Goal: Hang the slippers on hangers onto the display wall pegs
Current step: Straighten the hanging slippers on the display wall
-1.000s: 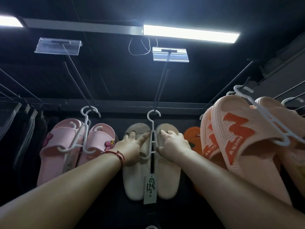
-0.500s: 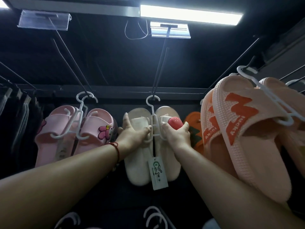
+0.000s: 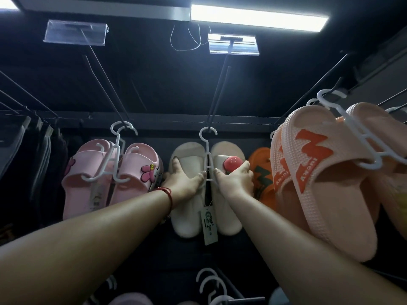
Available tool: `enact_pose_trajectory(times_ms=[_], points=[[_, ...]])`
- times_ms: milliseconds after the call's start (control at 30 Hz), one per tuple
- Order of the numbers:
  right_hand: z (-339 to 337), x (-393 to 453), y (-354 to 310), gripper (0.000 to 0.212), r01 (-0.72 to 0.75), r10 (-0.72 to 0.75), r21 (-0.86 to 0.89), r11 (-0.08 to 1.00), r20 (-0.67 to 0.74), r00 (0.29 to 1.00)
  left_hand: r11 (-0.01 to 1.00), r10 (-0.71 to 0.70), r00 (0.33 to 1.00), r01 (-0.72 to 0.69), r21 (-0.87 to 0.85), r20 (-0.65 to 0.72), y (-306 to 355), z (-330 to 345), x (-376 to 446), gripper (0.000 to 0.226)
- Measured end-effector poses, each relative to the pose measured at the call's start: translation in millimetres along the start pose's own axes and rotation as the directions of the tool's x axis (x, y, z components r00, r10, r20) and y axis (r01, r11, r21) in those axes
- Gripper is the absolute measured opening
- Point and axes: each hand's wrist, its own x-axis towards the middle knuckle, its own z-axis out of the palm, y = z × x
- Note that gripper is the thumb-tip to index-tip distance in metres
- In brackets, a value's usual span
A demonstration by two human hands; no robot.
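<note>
A pair of cream slippers (image 3: 187,219) hangs on a white hanger (image 3: 206,142) whose hook sits over a black peg (image 3: 217,91) at the centre of the display wall. The right slipper carries a red strawberry charm (image 3: 231,165), and a price tag (image 3: 209,225) dangles below. My left hand (image 3: 184,181) grips the strap of the left slipper, thumb near the hanger stem. My right hand (image 3: 235,181) grips the strap of the right slipper just under the charm.
Pink slippers with a cartoon charm (image 3: 110,179) hang on the peg to the left. Peach slippers with orange lettering (image 3: 326,172) hang close on the right, with orange ones (image 3: 262,172) behind. Dark items (image 3: 33,146) hang far left. More white hangers (image 3: 209,285) show below.
The slippers were turned from soles facing out to straps facing out, showing the strawberry charm. Both hands moved from lying on the soles to gripping the straps.
</note>
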Motion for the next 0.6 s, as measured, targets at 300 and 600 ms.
enact_pose_trajectory(times_ms=[300, 600], points=[[-26.6, -29.7, -35.9, 0.092, 0.251, -0.149, -0.435, 0.865, 0.256, 0.955, 0.905, 0.282, 0.955, -0.296, 0.306, 0.090, 1.6, -35.3, -41.2, 0.089], [-87.4, -105.5, -44.5, 0.055, 0.509, -0.327, -0.322, 0.798, 0.477, 0.815, 0.730, 0.384, 0.893, -0.449, 0.515, 0.234, -30.8, -102.4, -104.3, 0.086]])
